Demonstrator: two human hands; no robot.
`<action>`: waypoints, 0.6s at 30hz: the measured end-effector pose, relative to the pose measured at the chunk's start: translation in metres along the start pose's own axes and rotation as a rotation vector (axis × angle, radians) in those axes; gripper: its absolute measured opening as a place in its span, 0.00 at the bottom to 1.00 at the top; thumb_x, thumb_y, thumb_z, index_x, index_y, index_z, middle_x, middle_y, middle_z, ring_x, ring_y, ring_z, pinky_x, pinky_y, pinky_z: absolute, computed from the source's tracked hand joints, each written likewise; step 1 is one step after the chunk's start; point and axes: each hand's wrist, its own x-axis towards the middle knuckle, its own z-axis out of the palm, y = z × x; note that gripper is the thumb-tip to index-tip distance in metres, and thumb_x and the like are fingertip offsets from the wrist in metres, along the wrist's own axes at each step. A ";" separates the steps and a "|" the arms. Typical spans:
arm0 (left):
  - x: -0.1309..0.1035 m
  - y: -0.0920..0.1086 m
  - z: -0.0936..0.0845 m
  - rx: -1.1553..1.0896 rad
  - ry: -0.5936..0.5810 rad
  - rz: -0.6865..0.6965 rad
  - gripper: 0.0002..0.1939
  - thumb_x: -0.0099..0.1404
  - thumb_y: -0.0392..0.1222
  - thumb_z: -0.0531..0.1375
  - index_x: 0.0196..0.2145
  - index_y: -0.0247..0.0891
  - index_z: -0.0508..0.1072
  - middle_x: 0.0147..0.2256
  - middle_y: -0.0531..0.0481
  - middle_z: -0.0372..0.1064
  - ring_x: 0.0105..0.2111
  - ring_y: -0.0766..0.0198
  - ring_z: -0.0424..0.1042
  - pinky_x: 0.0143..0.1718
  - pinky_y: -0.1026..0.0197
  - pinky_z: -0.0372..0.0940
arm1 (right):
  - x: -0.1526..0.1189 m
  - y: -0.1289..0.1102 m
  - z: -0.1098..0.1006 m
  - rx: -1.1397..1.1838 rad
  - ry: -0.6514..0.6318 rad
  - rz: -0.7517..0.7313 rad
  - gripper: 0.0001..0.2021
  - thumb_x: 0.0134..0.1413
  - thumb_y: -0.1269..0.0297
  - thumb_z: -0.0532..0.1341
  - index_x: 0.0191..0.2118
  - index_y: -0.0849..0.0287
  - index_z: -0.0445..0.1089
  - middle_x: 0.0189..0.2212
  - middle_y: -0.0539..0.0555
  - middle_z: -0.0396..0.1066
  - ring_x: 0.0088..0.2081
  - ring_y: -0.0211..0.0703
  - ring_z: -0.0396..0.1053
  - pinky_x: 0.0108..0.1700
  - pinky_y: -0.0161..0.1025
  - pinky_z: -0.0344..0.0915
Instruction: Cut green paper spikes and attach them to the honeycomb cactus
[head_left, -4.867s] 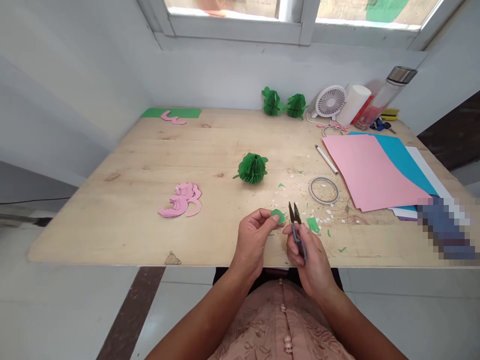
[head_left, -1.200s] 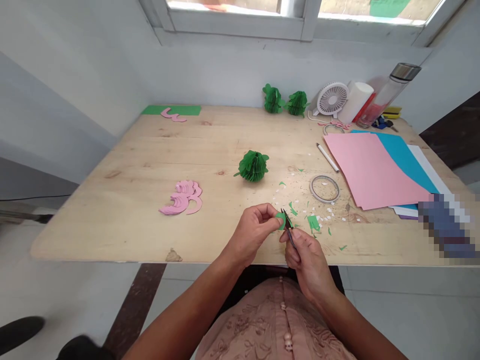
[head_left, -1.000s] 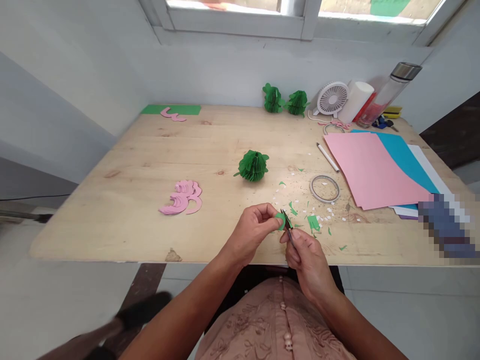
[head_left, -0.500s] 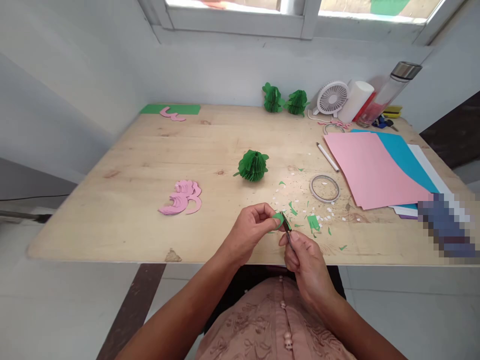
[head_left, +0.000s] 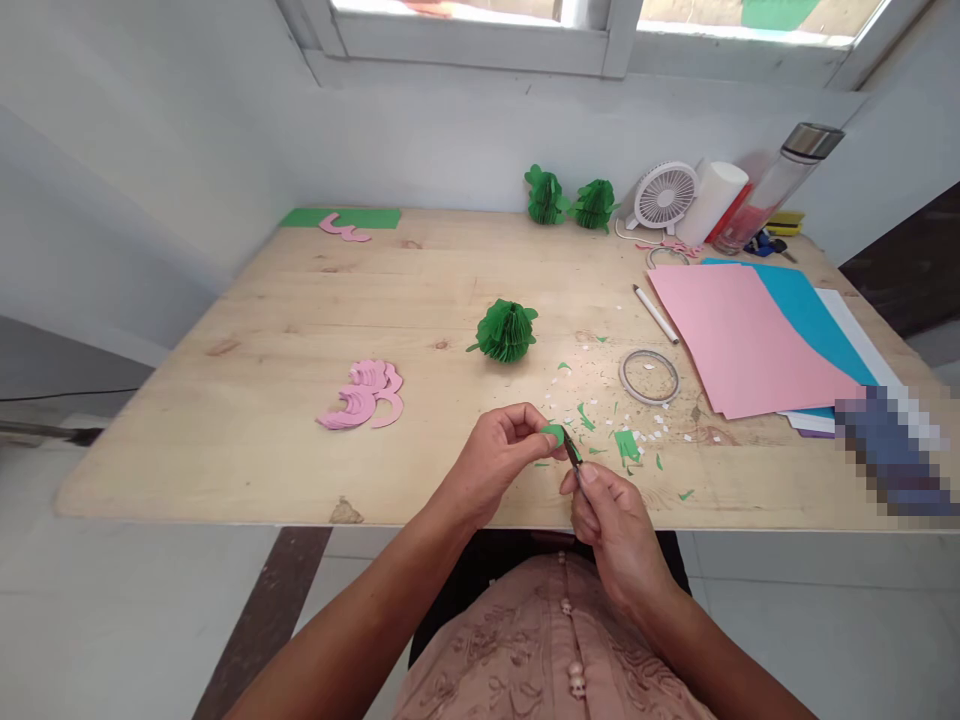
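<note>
Near the table's front edge, my left hand (head_left: 506, 455) pinches a small piece of green paper (head_left: 553, 432) between thumb and fingers. My right hand (head_left: 611, 510) grips a pair of small scissors (head_left: 571, 447), its fingers wrapped round the handles. The dark blades point up and left and touch or nearly touch the paper's right side. Beyond my hands stands a folded green paper turtle (head_left: 507, 332). Green scraps (head_left: 627, 446) and tiny white bits lie to the right of the scissors.
Pink cut-outs (head_left: 367, 395) lie to the left. On the right are a tape roll (head_left: 649, 377), a white pen (head_left: 655, 314) and pink sheets (head_left: 750, 340). At the back stand two green paper figures (head_left: 546, 196), a small fan (head_left: 665, 197) and a bottle (head_left: 780, 185).
My left hand and the green paper have shifted very slightly left and up. The scissors stay close to the paper's edge; the things on the table have not moved.
</note>
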 end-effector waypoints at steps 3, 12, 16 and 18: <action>0.000 0.000 0.000 -0.004 0.004 -0.003 0.08 0.52 0.39 0.63 0.23 0.36 0.66 0.24 0.50 0.72 0.27 0.64 0.70 0.35 0.60 0.62 | 0.000 0.000 0.001 -0.008 0.007 -0.001 0.18 0.52 0.48 0.60 0.25 0.60 0.67 0.13 0.40 0.44 0.17 0.30 0.38 0.19 0.33 0.37; -0.001 0.003 -0.001 0.000 -0.004 0.002 0.08 0.51 0.40 0.64 0.23 0.36 0.67 0.24 0.50 0.72 0.28 0.64 0.70 0.36 0.60 0.62 | -0.001 0.000 -0.002 0.019 -0.020 0.008 0.18 0.54 0.49 0.59 0.28 0.61 0.67 0.14 0.40 0.44 0.17 0.30 0.37 0.19 0.33 0.36; -0.001 0.005 -0.002 0.015 -0.032 -0.010 0.09 0.50 0.39 0.65 0.22 0.36 0.67 0.24 0.49 0.73 0.28 0.63 0.70 0.36 0.60 0.61 | 0.000 -0.001 -0.003 0.028 -0.050 0.003 0.18 0.55 0.49 0.58 0.29 0.61 0.68 0.14 0.40 0.44 0.17 0.30 0.37 0.19 0.33 0.35; -0.002 0.006 -0.001 0.023 -0.044 -0.014 0.09 0.50 0.39 0.65 0.22 0.36 0.66 0.24 0.49 0.73 0.28 0.64 0.69 0.34 0.61 0.60 | 0.000 -0.001 -0.003 0.029 -0.061 0.010 0.18 0.54 0.48 0.59 0.29 0.61 0.68 0.14 0.40 0.44 0.17 0.30 0.37 0.19 0.33 0.35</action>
